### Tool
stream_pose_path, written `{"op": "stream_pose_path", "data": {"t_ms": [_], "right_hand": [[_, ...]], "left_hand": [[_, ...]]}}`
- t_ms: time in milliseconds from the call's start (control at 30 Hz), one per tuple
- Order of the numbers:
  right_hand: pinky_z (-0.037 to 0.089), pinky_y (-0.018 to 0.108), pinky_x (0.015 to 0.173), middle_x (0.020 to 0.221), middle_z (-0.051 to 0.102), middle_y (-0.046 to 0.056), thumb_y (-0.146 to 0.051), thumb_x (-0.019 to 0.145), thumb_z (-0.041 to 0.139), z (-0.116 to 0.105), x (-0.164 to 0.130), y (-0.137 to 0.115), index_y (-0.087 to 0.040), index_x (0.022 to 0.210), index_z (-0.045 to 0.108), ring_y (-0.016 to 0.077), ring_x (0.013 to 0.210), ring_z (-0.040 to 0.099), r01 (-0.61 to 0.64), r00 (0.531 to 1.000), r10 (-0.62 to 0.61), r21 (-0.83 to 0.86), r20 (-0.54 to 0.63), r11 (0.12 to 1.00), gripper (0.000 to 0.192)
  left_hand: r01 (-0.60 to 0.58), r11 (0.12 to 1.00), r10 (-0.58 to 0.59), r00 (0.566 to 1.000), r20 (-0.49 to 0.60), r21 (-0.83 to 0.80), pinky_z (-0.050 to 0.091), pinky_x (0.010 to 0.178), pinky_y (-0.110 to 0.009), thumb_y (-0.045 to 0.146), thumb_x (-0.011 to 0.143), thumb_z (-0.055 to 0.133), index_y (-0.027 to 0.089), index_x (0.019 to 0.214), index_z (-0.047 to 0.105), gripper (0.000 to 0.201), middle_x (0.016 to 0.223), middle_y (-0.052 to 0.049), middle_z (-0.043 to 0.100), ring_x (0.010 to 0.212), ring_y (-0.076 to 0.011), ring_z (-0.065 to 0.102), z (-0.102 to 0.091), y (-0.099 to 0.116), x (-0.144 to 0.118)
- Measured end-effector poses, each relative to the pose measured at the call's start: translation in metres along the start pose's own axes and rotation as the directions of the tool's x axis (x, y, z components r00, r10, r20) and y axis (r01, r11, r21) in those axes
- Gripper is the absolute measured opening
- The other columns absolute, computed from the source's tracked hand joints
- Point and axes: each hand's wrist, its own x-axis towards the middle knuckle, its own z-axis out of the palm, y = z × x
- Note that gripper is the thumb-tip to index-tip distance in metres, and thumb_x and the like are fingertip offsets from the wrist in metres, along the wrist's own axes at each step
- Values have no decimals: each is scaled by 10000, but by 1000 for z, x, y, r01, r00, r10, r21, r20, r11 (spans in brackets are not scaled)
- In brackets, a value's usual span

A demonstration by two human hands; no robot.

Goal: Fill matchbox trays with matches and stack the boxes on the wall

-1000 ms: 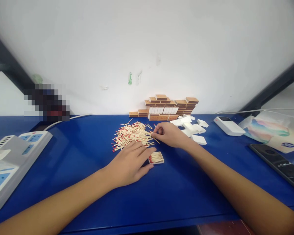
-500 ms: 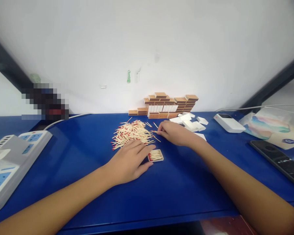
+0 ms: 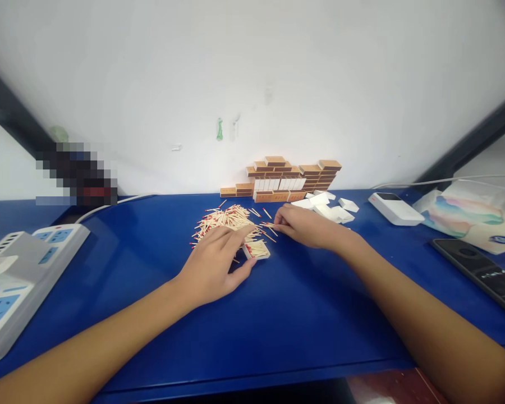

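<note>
A loose pile of red-tipped matches (image 3: 224, 222) lies on the blue table (image 3: 303, 314). My left hand (image 3: 214, 264) rests beside it, thumb and fingers gripping a small white matchbox tray (image 3: 257, 250) partly filled with matches. My right hand (image 3: 305, 225) sits at the pile's right edge, fingertips pinched on several matches (image 3: 267, 225). Behind, brown matchbox sleeves (image 3: 286, 178) are stacked against the wall, with empty white trays (image 3: 331, 209) scattered to their right.
A white power strip (image 3: 12, 275) lies at the far left with a cable running back. At the right sit a white device (image 3: 395, 207), a tissue pack (image 3: 467, 216) and a dark phone (image 3: 480, 272). The table's front edge runs along the bottom.
My left hand has slid the tray up the table toward the pile. My right hand stayed at the pile's right edge, gathering matches.
</note>
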Motion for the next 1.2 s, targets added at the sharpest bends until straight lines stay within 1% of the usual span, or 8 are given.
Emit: {"op": "stream_pose_path", "data": {"t_ms": [167, 300, 467, 600, 800, 867, 1033, 1200], "right_hand": [[459, 352, 764, 990, 672, 107, -325, 1050, 501, 4, -1, 1, -200, 915, 596, 222, 831, 618, 15, 1000, -15, -11, 2, 1000, 207], [467, 360, 781, 1015, 667, 116, -305, 1046, 486, 3, -3, 2, -205, 912, 585, 225, 838, 611, 37, 999, -38, 19, 3, 999, 195], [456, 360, 755, 982, 666, 109, -338, 1048, 463, -4, -5, 3, -210, 900, 565, 229, 830, 606, 48, 999, -47, 40, -18, 998, 221], [453, 355, 752, 1001, 677, 105, -344, 1037, 477, -5, -6, 6, -212, 929, 570, 229, 849, 616, 44, 999, -42, 53, -35, 998, 194], [438, 342, 745, 954, 692, 90, -320, 1016, 528, -7, -7, 1, -208, 898, 613, 219, 828, 620, 39, 998, -41, 49, 52, 998, 184], [424, 339, 719, 908, 690, 78, -329, 1026, 524, -8, -6, -2, -206, 900, 613, 213, 801, 610, 25, 999, -26, 55, 25, 998, 197], [414, 343, 707, 915, 674, 86, -278, 1005, 560, 2, 1, -4, -194, 936, 621, 216, 795, 595, -9, 990, 9, 2, -139, 1000, 125], [407, 325, 699, 922, 670, 78, -253, 991, 575, 16, 9, -1, -199, 896, 622, 201, 778, 592, -1, 987, 2, 6, -158, 1000, 119]], "left_hand": [[5, 1000, -5, 1000, 17, -13, 573, 947, -471, 319, 991, 637, 195, 1497, 453, 553, 1042, -72, 744, 1022, -272, 679, 0, 0, -1], [12, 1000, -12, 1000, -6, -7, 573, 963, -476, 309, 990, 640, 172, 1483, 465, 541, 1024, -79, 745, 1013, -270, 687, 0, 0, 0], [114, 993, -116, 990, -76, -29, 564, 1001, -501, 298, 966, 671, 201, 1500, 448, 587, 1080, -81, 740, 1052, -272, 692, 1, -3, 1], [172, 983, -176, 982, -72, -63, 553, 1030, -519, 296, 963, 676, 225, 1507, 434, 600, 1102, -69, 744, 1109, -280, 689, 3, -6, 1], [198, 977, -200, 979, -28, -76, 540, 1055, -538, 307, 961, 684, 239, 1500, 437, 596, 1117, -66, 746, 1143, -289, 683, 3, -4, 0], [195, 978, -198, 980, -32, -80, 539, 1057, -537, 305, 958, 687, 240, 1503, 434, 604, 1121, -64, 746, 1146, -286, 682, 3, -4, 0], [169, 981, -174, 984, -45, -94, 540, 1056, -522, 288, 960, 685, 240, 1503, 435, 600, 1105, -57, 743, 1110, -269, 688, 3, -3, 0], [155, 984, -160, 986, -53, -87, 560, 1011, -510, 276, 955, 687, 234, 1501, 443, 599, 1085, -62, 743, 1063, -268, 694, 4, -2, -1]]}}
